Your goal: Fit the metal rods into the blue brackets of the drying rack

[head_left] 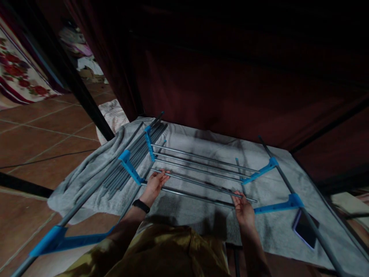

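Note:
A partly built rack of grey metal rods (198,163) and blue plastic connectors (131,167) lies on a grey towel (268,227) on the floor. My left hand (155,184) rests on the left end of the nearest rods, fingers curled over one rod (196,182). My right hand (244,211) grips the same rod near its right end, close to a blue connector (278,207). A black band sits on my left wrist. A bundle of loose rods (135,161) lies left of the frame.
A phone (305,229) lies on the towel at the right beside a long grey pole (314,227). Dark red fabric (230,84) hangs behind. Brown tiled floor (37,134) spreads to the left, with a black post (77,88) and a folded cloth (113,115).

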`<action>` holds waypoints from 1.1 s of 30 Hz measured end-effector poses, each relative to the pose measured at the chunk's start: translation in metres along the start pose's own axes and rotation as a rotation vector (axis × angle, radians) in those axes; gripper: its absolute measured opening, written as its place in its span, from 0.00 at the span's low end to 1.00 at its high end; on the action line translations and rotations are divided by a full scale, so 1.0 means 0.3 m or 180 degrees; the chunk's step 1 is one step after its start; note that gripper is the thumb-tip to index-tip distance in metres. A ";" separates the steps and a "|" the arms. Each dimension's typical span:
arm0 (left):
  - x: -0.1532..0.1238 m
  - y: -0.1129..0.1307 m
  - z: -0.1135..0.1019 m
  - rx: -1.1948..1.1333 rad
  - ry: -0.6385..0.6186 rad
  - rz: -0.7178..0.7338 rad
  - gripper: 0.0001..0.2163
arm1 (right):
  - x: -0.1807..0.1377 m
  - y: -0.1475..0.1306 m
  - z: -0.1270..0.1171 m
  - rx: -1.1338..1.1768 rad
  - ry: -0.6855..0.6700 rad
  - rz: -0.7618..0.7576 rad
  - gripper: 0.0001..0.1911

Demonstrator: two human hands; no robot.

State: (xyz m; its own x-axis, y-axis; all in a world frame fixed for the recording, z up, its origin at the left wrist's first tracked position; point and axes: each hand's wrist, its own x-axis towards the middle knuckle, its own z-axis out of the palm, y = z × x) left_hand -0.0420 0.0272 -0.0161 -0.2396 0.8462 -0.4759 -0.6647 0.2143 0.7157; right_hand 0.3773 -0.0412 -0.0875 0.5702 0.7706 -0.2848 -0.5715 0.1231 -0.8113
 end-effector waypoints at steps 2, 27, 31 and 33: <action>-0.003 0.000 0.001 -0.0028 0.0040 0.0002 0.08 | -0.001 0.000 0.007 -0.0057 0.0013 -0.0071 0.05; -0.020 0.066 0.071 0.0027 0.0484 -0.0353 0.13 | -0.081 -0.153 0.206 0.0259 0.0068 -0.0323 0.10; -0.025 0.063 0.087 -0.0008 0.0387 -0.0410 0.12 | -0.072 -0.204 0.245 0.0249 -0.0027 -0.0274 0.11; -0.028 0.063 0.089 -0.0018 0.0324 -0.0428 0.12 | -0.067 -0.227 0.265 0.0253 -0.0064 -0.0317 0.11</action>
State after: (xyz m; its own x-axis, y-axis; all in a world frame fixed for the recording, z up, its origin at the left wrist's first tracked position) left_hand -0.0335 0.0373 0.0151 -0.2185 0.7563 -0.6167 -0.6995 0.3193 0.6394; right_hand 0.3578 -0.0153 0.0141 0.6149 0.7644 -0.1938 -0.5581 0.2481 -0.7918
